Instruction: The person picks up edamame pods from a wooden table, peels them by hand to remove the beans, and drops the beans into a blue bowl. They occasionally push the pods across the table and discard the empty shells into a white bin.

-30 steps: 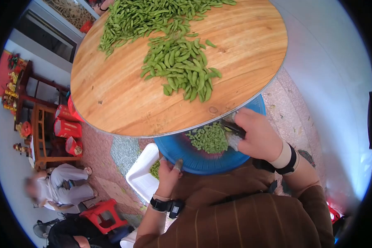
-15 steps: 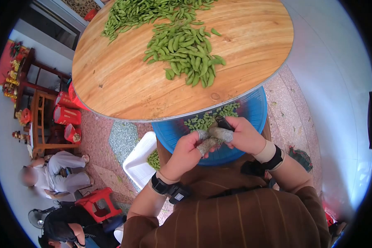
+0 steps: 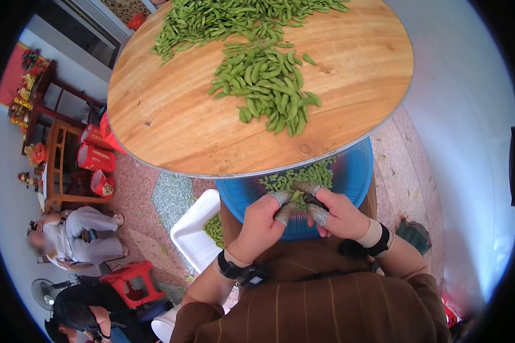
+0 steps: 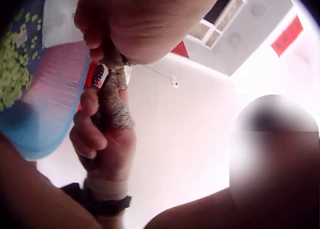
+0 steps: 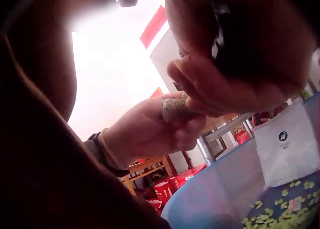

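Over a blue basin (image 3: 243,200), my two hands meet fingertip to fingertip, with grey wrappings on several fingers. A green soybean pod (image 3: 298,201) shows between them, and my left hand (image 3: 258,220) pinches it. My right hand (image 3: 346,216) grips a small black tool (image 3: 310,198); its kind is mostly hidden by the fingers. Shelled green beans (image 3: 312,173) lie in the basin below. In the left wrist view the right hand (image 4: 107,136) has curled fingers. The right wrist view shows the wrapped left thumb close against the right fingers.
A round wooden table (image 3: 177,128) overhangs the basin's far side, bearing heaps of soybean pods (image 3: 269,86). Left of the basin is a white basket (image 3: 191,237) with green pods in it. A red stool (image 3: 133,283) and two people are farther left.
My left hand came from beside the white basket, and my right hand drew back from the table edge. They met over the basin, where a green pod now shows between the fingertips.
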